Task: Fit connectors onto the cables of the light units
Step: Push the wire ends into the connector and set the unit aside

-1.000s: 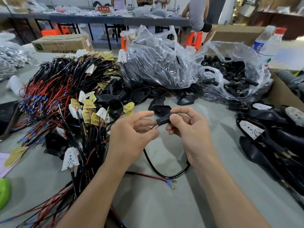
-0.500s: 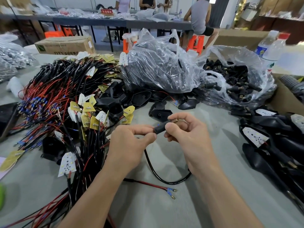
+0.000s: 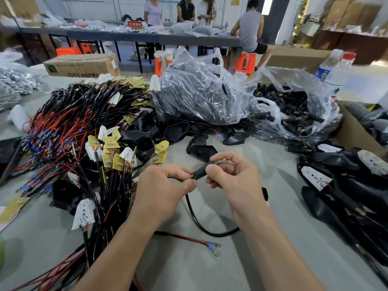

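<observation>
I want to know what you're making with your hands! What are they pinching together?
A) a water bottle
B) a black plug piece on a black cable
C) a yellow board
B: the right hand pinches the black connector, and the left hand pinches the black cable right at the connector's end.

Bare-handed and bare-armed up to the frame's edge, with short-trimmed nails on left hand (image 3: 165,185) and right hand (image 3: 235,182) alike.
</observation>
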`<state>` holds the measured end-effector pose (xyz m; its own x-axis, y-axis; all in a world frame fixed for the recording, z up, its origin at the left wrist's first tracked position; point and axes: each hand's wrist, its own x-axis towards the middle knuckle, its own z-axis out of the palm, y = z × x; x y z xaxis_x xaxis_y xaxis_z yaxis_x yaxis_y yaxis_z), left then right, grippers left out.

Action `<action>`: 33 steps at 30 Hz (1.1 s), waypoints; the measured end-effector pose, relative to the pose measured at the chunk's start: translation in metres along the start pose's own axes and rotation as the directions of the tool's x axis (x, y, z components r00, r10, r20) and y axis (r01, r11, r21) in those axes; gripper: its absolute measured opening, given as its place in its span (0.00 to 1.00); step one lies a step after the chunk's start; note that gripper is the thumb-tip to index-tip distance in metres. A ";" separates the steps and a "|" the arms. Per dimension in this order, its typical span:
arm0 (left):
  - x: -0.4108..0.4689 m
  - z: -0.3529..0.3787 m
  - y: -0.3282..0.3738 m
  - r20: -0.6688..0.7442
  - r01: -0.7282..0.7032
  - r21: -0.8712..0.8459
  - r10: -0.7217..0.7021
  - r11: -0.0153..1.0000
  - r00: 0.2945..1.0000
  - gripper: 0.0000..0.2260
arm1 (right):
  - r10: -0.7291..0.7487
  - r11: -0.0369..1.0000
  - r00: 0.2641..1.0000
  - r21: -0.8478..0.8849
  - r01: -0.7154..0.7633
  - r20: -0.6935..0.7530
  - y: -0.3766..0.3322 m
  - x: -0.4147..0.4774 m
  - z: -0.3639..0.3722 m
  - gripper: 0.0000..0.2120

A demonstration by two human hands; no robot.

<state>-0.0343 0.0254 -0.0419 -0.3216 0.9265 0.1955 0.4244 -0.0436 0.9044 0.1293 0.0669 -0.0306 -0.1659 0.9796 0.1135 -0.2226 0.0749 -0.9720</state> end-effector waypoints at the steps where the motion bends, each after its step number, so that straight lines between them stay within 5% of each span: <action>1: 0.000 0.002 0.001 -0.006 0.008 -0.019 -0.008 1.000 1.000 0.11 | 0.035 0.998 0.999 0.046 -0.035 -0.001 -0.001 0.000 0.000 0.09; 4: 0.001 0.005 0.003 0.002 0.022 -0.027 -0.022 0.999 1.000 0.11 | 0.113 0.980 0.994 0.166 -0.112 -0.001 -0.003 0.001 0.001 0.07; 9: 0.000 0.006 0.003 0.051 0.125 0.017 -0.126 0.992 0.991 0.08 | 0.081 0.994 0.996 0.073 -0.079 -0.034 -0.003 0.003 0.002 0.12; 14: -0.003 0.003 0.008 0.177 -0.019 -0.049 0.028 0.999 0.984 0.25 | 0.011 0.996 1.000 -0.091 -0.012 -0.013 0.002 0.001 0.004 0.12; 17: 0.000 0.004 0.007 0.169 0.034 -0.103 -0.016 0.994 0.985 0.21 | -0.052 0.984 0.997 -0.171 0.042 -0.051 0.004 -0.002 0.011 0.10; 20: 0.000 0.006 0.005 0.244 0.109 -0.108 -0.080 0.988 0.967 0.17 | -0.077 0.996 0.973 -0.066 0.064 -0.219 0.003 0.003 0.006 0.10; 25: -0.002 0.011 0.009 0.346 0.138 -0.197 -0.063 0.971 0.936 0.15 | -0.072 0.996 0.982 -0.068 0.061 -0.176 0.003 0.004 0.004 0.10; 31: 0.000 0.009 0.008 0.301 0.338 -0.525 -0.201 0.781 0.932 0.09 | -0.001 0.917 0.979 -0.390 -0.080 -0.203 0.013 0.006 -0.002 0.16; 33: 0.003 0.007 0.006 0.309 0.363 -0.592 -0.213 0.719 0.927 0.10 | 0.128 0.946 0.982 -0.279 -0.163 -0.138 0.014 0.004 0.004 0.14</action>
<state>-0.0265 0.0305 -0.0382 -0.1275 0.9834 -0.1287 -0.3127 0.0833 0.9462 0.1215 0.0714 -0.0425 -0.0585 0.9974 -0.0419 0.0850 -0.0368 -0.9957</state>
